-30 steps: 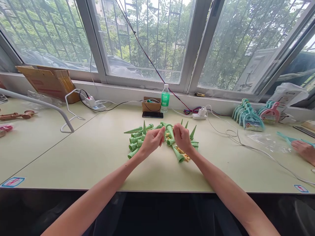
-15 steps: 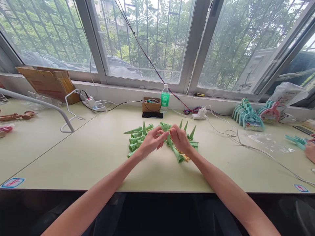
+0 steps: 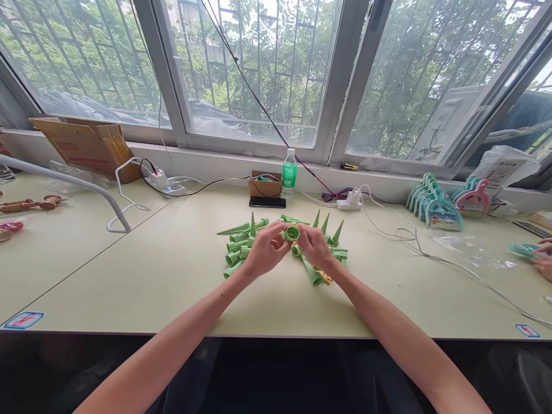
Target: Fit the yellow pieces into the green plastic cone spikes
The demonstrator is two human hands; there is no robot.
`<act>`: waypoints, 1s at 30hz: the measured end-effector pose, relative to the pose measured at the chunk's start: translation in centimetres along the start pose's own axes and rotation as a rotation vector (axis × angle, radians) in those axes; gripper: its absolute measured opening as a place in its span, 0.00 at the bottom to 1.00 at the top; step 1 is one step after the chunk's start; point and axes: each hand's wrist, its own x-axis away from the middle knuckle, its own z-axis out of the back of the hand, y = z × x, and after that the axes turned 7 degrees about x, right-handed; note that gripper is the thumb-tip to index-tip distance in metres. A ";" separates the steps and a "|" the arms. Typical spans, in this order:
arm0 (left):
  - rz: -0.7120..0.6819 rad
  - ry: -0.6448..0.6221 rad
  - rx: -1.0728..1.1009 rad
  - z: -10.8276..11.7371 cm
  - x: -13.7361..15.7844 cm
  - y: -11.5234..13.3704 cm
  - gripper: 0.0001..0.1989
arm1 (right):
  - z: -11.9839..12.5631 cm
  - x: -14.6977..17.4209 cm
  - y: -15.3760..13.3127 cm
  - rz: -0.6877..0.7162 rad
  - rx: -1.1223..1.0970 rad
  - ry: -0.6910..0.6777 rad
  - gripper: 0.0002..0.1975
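Note:
Between my two hands, a green plastic spike (image 3: 292,233) shows its round, hollow end to the camera; the rest of it is hidden by my fingers. My left hand (image 3: 268,248) grips it from the left with bent fingers. From the other side, my right hand (image 3: 314,244) closes its fingers against the rim. Several green spikes (image 3: 235,257) lie in a heap beside my left hand. More green spikes (image 3: 337,233) stand point-up or lie around my right hand. Small yellow pieces (image 3: 326,278) show partly beneath my right wrist.
Behind the heap are a phone (image 3: 267,202), a small cardboard box (image 3: 265,185) and a water bottle (image 3: 289,172). A white cable (image 3: 431,256) runs across the right side, near teal hangers (image 3: 435,204). At the far right, another person's hand (image 3: 544,261) holds a teal piece.
The spike in my hands has turned so that its hollow end faces the camera. My right hand has shifted slightly. The other person's hand and teal piece have moved a little at the right.

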 end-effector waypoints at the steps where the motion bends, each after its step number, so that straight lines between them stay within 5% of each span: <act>1: -0.023 0.006 -0.023 0.0 0.0 0.0 0.09 | 0.0 0.0 -0.1 0.002 0.006 -0.004 0.24; 19: -0.486 0.159 -0.497 0.2 0.5 -1.4 0.17 | -0.2 -0.1 -0.3 -0.025 0.085 0.027 0.25; 24: -0.414 0.169 -0.492 -0.1 0.5 -1.2 0.16 | -0.2 -0.1 -0.5 -0.003 0.116 0.051 0.25; 30: -0.091 0.313 -0.224 -0.4 0.1 -0.2 0.06 | 0.1 0.0 -0.6 -0.005 0.146 0.126 0.23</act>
